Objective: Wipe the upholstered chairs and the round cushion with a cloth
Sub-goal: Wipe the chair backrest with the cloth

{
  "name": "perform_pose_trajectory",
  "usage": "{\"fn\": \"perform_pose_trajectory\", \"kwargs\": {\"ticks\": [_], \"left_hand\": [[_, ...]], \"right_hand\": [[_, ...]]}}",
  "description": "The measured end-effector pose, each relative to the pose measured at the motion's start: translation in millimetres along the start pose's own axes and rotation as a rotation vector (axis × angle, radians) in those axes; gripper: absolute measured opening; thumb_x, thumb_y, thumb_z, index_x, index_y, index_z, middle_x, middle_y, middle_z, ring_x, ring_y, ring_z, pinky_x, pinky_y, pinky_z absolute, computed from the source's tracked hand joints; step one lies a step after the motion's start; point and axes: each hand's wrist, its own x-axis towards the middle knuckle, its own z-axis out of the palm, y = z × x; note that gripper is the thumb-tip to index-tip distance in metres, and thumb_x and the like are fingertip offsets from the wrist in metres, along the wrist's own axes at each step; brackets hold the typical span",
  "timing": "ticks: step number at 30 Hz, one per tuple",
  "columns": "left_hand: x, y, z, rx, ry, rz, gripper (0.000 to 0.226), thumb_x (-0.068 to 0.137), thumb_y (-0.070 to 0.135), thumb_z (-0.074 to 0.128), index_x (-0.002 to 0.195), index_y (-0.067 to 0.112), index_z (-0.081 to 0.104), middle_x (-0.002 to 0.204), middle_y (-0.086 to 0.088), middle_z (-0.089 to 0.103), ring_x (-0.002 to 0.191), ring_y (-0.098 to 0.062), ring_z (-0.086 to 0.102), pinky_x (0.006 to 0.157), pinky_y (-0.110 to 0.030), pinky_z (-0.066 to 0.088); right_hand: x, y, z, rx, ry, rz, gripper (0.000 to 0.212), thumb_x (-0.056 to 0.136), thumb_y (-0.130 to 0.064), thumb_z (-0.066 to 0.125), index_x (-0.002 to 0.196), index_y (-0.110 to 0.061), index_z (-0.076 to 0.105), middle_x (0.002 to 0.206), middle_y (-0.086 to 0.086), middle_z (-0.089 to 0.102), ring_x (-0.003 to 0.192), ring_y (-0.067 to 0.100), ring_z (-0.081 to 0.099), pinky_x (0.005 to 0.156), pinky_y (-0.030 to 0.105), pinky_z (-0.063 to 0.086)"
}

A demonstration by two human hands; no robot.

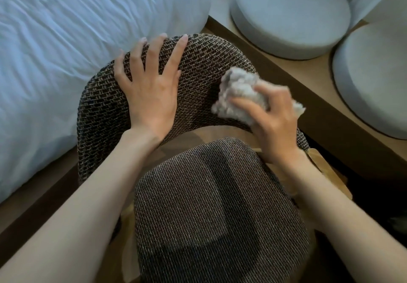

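A brown woven upholstered chair fills the middle of the view: its curved backrest [204, 62] arcs across the centre and its seat [209, 205] lies below. My left hand [149, 88] rests flat on the left part of the backrest, fingers spread and straight over its top edge. My right hand [273, 119] grips a crumpled white fluffy cloth [237, 91] and holds it against the right part of the backrest. A pale grey round cushion [290, 16] lies on a wooden platform at the upper right.
A bed with white sheets [77, 40] runs along the left, close against the chair back. A wooden platform [319, 88] passes on the right, with a second pale round cushion [374, 84] at its right edge. Dark floor shows at the lower right.
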Motion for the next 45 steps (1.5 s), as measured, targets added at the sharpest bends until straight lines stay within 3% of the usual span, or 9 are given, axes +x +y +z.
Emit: {"fn": "perform_pose_trajectory", "kwargs": {"ticks": [5,10,18,25,29,32,35,40,45], "left_hand": [[-3.4,9.2,0.7,-0.024,0.017,-0.035,0.05,0.102,0.028,0.028,0.15,0.04,0.018,0.154,-0.003,0.028,0.144,-0.031,0.019,0.114,-0.055,0.003],[-9.3,-1.9,3.2,-0.009,-0.009,0.1,0.056,0.101,0.022,0.04,0.15,0.038,0.018,0.158,-0.006,0.021,0.144,-0.036,0.012,0.114,-0.054,-0.003],[-26.9,2.8,3.8,-0.003,-0.072,0.144,0.072,0.096,0.01,0.049,0.152,0.036,0.012,0.161,-0.009,0.001,0.145,-0.042,-0.003,0.11,-0.054,-0.015],[-50.7,50.3,3.9,-0.112,-0.254,0.117,0.08,0.092,0.012,0.054,0.153,0.029,0.007,0.161,-0.004,-0.009,0.147,-0.029,-0.011,0.112,-0.059,-0.01],[-81.6,87.7,0.4,-0.444,-0.385,0.067,0.06,0.097,0.015,0.047,0.151,0.024,0.022,0.157,0.001,0.019,0.143,-0.019,0.01,0.119,-0.046,0.014],[-104.8,127.0,-11.9,-0.941,-0.508,-0.247,0.047,0.099,0.032,0.047,0.145,0.032,0.036,0.133,0.012,0.043,0.125,-0.003,0.034,0.104,-0.025,0.034],[-114.8,162.3,-25.1,-1.493,-0.706,-0.594,0.06,0.081,0.051,0.062,0.136,0.035,0.045,0.123,0.015,0.058,0.113,0.001,0.056,0.096,-0.027,0.05],[-108.1,171.8,-14.7,-1.475,-0.446,-0.698,0.04,0.08,0.013,0.075,0.117,0.017,0.062,0.105,0.005,0.07,0.093,0.002,0.066,0.075,-0.013,0.051],[-88.8,170.8,13.9,-1.415,-0.243,-0.913,0.041,0.083,0.012,0.073,0.122,0.018,0.06,0.113,0.002,0.065,0.102,-0.008,0.064,0.083,-0.024,0.056]], "right_hand": [[15.9,14.0,10.9,-0.067,-0.102,-0.016,0.024,0.084,-0.008,0.068,0.106,-0.016,0.073,0.114,0.013,0.059,0.095,0.029,0.053,0.076,0.038,0.047],[-50.2,11.1,15.5,-0.283,-0.559,-0.287,0.034,0.082,-0.015,0.047,0.101,-0.02,0.075,0.109,0.001,0.066,0.101,0.019,0.046,0.077,0.034,0.048],[-17.7,20.9,-19.8,-0.106,-0.488,-0.149,0.034,0.081,-0.017,0.07,0.114,-0.021,0.066,0.125,0.012,0.056,0.107,0.029,0.045,0.081,0.044,0.045],[-54.4,26.8,-46.0,-0.164,-0.974,0.048,0.038,0.089,-0.017,0.056,0.123,-0.033,0.06,0.129,0.0,0.051,0.12,0.024,0.038,0.098,0.043,0.029],[-81.6,19.1,-90.6,0.167,-0.686,0.247,0.068,0.069,-0.005,0.076,0.127,-0.03,0.051,0.121,-0.003,0.057,0.108,0.02,0.048,0.089,0.038,0.044],[-88.4,9.0,-118.6,0.409,-0.416,0.597,0.071,0.065,-0.01,0.087,0.113,-0.032,0.039,0.115,-0.005,0.049,0.106,0.01,0.048,0.082,0.029,0.048],[-82.6,0.4,-119.8,0.594,-0.254,0.855,0.071,0.063,-0.015,0.089,0.098,-0.034,0.031,0.101,-0.002,0.048,0.089,0.002,0.054,0.066,0.02,0.049],[-79.1,11.1,-124.1,0.879,-0.352,0.974,0.068,0.063,-0.014,0.089,0.112,-0.024,0.044,0.104,-0.004,0.062,0.095,0.007,0.063,0.073,0.021,0.054],[-82.2,46.6,-116.5,0.688,-0.28,0.947,0.035,0.08,-0.011,0.076,0.106,-0.026,0.059,0.093,-0.008,0.069,0.08,0.01,0.065,0.073,0.024,0.054]]}}
